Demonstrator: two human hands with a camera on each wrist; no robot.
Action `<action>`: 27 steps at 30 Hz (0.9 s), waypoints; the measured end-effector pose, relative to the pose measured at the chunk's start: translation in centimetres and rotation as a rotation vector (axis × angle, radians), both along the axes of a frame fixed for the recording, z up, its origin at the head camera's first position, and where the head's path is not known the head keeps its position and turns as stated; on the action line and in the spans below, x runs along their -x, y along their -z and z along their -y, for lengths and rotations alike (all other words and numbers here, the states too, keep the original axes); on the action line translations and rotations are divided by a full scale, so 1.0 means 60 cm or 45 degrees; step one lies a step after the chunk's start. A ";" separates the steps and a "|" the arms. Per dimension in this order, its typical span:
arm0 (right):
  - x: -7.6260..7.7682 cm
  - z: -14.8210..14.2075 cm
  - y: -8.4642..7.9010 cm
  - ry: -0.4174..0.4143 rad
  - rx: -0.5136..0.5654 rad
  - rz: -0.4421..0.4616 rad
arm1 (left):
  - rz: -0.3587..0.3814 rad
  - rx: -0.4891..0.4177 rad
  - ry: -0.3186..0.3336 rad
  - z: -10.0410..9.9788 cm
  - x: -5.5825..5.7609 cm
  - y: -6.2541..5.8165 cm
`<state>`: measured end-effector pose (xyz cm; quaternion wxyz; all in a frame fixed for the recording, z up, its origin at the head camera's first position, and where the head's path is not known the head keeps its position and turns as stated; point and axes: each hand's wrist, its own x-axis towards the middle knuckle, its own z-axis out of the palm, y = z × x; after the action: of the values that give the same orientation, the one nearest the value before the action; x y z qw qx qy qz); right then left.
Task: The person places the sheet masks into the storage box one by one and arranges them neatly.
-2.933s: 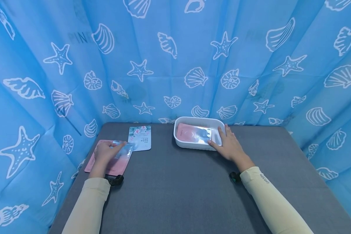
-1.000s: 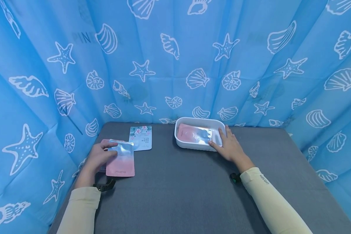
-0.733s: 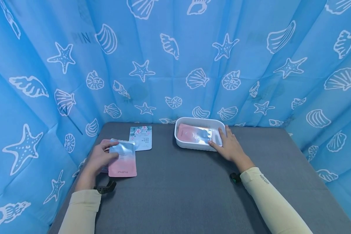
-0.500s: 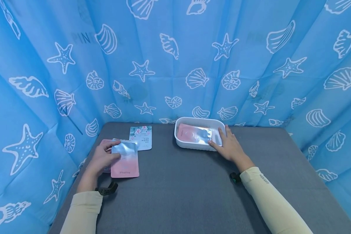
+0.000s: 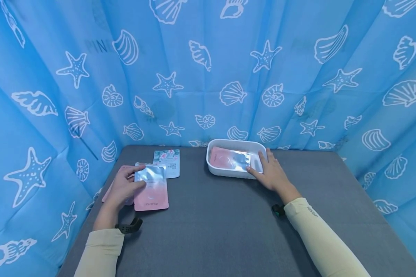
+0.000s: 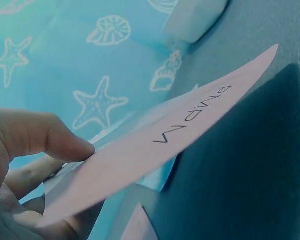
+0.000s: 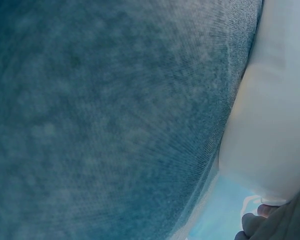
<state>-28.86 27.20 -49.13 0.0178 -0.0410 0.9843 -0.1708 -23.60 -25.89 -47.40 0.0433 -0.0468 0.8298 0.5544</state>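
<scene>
My left hand [image 5: 123, 186] pinches a flat pink and silver-blue sachet [image 5: 151, 192], thumb on top and fingers beneath. In the left wrist view the sachet [image 6: 145, 150] bends slightly and tilts above its shadow on the table. Another pink sachet [image 5: 130, 201] lies partly hidden under that hand. Just behind, a pale blue sachet with a flower print [image 5: 172, 165] lies flat, its lower left part covered. My right hand [image 5: 273, 175] rests with spread, straight fingers on the right end of a white bin [image 5: 228, 174]. Inside the bin lies a pink and silver sachet [image 5: 223, 157].
A dark grey cloth [image 5: 208, 231] covers the table. Behind it and along both sides hangs a blue curtain [image 5: 208, 77] with white shell and starfish prints. The bin stands at the table's back edge, close to the curtain.
My left hand has picked up one sachet from the left pile, turned it upright in view and shifted it slowly right, exposing the pink one beneath. My right hand stays at the bin.
</scene>
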 end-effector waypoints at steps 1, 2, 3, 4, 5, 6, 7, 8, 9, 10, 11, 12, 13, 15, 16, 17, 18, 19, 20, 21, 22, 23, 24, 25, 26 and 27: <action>0.000 0.000 0.001 -0.004 -0.001 -0.005 | 0.006 0.001 0.000 -0.003 0.000 0.000; 0.000 0.000 0.002 -0.008 -0.004 -0.011 | 0.007 0.003 0.004 -0.006 0.000 0.000; 0.001 -0.001 0.003 -0.013 -0.009 -0.019 | 0.006 0.005 0.008 -0.009 -0.001 0.000; 0.001 0.000 0.004 -0.018 -0.012 -0.026 | 0.004 0.002 0.015 -0.012 -0.001 0.000; 0.002 -0.001 0.005 -0.021 -0.019 -0.032 | 0.008 -0.008 0.016 -0.014 -0.001 0.000; 0.002 -0.001 0.006 -0.026 -0.027 -0.039 | 0.008 -0.017 0.020 -0.017 -0.001 0.001; 0.003 0.000 0.006 -0.029 -0.034 -0.044 | 0.005 -0.024 0.017 -0.019 -0.001 0.003; 0.003 0.000 0.007 -0.031 -0.042 -0.049 | -0.002 -0.029 0.022 -0.020 -0.001 0.003; 0.004 0.000 0.007 -0.033 -0.050 -0.056 | -0.006 -0.035 0.022 -0.022 -0.001 0.005; 0.004 -0.001 0.008 -0.033 -0.058 -0.060 | -0.011 -0.042 0.026 -0.023 -0.001 0.006; 0.004 -0.001 0.008 -0.034 -0.067 -0.062 | -0.018 -0.042 0.029 -0.025 -0.001 0.007; 0.005 -0.001 0.008 -0.034 -0.069 -0.064 | -0.028 -0.039 0.032 -0.026 -0.001 0.008; 0.005 -0.002 0.008 -0.034 -0.072 -0.064 | -0.037 -0.036 0.036 -0.027 -0.001 0.010; 0.005 -0.003 0.008 -0.033 -0.073 -0.064 | -0.049 -0.042 0.041 -0.029 -0.002 0.011; 0.005 -0.003 0.008 -0.033 -0.071 -0.061 | -0.053 -0.044 0.042 -0.030 -0.002 0.012; 0.005 -0.004 0.008 -0.033 -0.069 -0.057 | -0.057 -0.043 0.040 -0.032 -0.002 0.013; 0.005 -0.004 0.008 -0.033 -0.068 -0.055 | -0.062 -0.043 0.040 -0.033 -0.002 0.013; 0.005 -0.004 0.008 -0.034 -0.068 -0.054 | -0.066 -0.042 0.039 -0.035 -0.002 0.013; 0.005 -0.004 0.008 -0.035 -0.067 -0.052 | -0.068 -0.043 0.037 -0.037 -0.002 0.013; 0.005 -0.005 0.008 -0.036 -0.067 -0.051 | -0.071 -0.048 0.037 -0.039 -0.001 0.013; 0.004 -0.005 0.008 -0.037 -0.065 -0.050 | -0.075 -0.052 0.036 -0.041 -0.001 0.012; 0.004 -0.005 0.007 -0.037 -0.065 -0.049 | -0.079 -0.057 0.034 -0.043 -0.001 0.012; 0.004 -0.005 0.007 -0.037 -0.065 -0.049 | -0.084 -0.067 0.034 -0.046 -0.001 0.012; 0.004 -0.005 0.007 -0.037 -0.064 -0.050 | -0.087 -0.079 0.032 -0.048 0.000 0.011; 0.004 -0.005 0.006 -0.036 -0.063 -0.050 | -0.089 -0.090 0.029 -0.050 0.000 0.011; 0.004 -0.005 0.006 -0.035 -0.063 -0.051 | -0.094 -0.102 0.027 -0.052 0.001 0.010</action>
<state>-29.09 27.48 -49.49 0.0015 -0.0575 0.9877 -0.1455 -23.65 -22.78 -48.01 0.0205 -0.0158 0.8084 0.5880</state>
